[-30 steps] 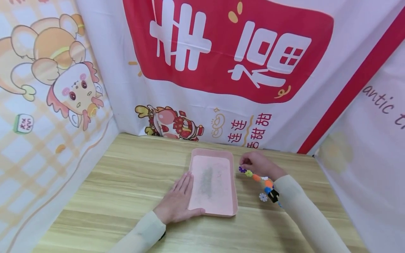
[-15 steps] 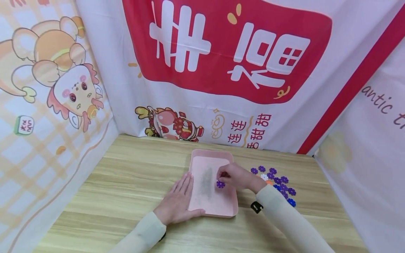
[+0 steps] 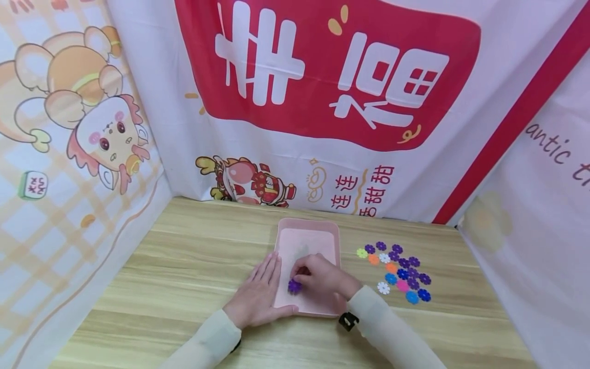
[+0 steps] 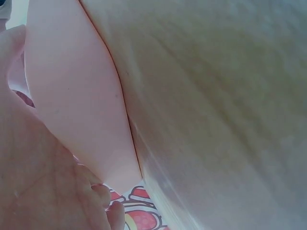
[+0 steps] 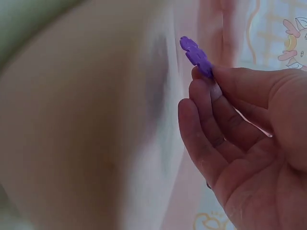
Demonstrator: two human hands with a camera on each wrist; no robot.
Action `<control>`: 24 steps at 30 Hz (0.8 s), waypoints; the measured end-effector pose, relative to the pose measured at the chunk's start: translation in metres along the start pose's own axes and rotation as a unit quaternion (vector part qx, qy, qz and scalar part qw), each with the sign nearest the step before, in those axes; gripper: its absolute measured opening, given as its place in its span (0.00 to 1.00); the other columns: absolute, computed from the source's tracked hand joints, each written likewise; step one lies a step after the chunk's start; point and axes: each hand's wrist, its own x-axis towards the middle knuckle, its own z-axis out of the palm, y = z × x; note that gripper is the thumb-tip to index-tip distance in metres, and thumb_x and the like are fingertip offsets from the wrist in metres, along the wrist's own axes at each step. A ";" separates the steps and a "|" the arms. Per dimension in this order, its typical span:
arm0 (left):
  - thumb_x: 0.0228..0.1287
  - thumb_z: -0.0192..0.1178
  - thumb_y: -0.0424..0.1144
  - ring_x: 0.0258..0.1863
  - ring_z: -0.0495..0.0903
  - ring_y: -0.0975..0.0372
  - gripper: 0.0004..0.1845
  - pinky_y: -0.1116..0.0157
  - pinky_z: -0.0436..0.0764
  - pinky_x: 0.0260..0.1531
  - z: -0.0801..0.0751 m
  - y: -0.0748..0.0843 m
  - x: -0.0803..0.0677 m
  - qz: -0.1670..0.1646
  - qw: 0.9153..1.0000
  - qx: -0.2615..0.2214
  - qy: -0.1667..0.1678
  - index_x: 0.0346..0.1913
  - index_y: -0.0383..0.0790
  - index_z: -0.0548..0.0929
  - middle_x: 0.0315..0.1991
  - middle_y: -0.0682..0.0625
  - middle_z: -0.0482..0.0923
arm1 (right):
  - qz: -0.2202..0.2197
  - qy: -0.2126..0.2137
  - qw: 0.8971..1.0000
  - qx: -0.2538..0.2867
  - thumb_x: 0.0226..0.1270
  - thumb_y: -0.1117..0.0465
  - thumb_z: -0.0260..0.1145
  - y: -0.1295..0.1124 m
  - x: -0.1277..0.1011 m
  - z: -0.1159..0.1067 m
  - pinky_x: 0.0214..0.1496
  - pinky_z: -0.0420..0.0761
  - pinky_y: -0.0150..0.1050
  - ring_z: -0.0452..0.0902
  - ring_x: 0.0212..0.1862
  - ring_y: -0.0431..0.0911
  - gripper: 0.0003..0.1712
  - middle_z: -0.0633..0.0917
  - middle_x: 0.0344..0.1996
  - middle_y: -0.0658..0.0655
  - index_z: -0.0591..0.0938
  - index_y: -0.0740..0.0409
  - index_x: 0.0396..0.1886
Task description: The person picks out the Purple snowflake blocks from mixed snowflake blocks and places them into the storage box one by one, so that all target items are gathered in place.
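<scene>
Light wooden table (image 3: 184,266) walled by printed cartoon banners (image 3: 322,77).

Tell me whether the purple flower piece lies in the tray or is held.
Held: the right hand pinches the purple flower piece over the pink tray.

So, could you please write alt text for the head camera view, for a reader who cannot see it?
A person's right hand pinches a purple flower-shaped piece over a pink tray on a wooden table. The left hand lies flat on the tray's left edge; more coloured flower pieces lie on the table right of the tray.
</scene>
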 end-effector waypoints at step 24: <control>0.67 0.53 0.78 0.87 0.44 0.42 0.64 0.43 0.54 0.85 0.003 0.000 0.001 -0.001 1.000 -0.007 -0.002 0.84 0.27 0.49 0.86 0.33 0.44 | 0.022 -0.037 0.997 -0.061 0.74 0.62 0.71 -0.004 -0.013 0.000 0.60 0.86 0.30 0.87 0.52 0.34 0.14 0.92 0.50 0.47 0.89 0.53 0.56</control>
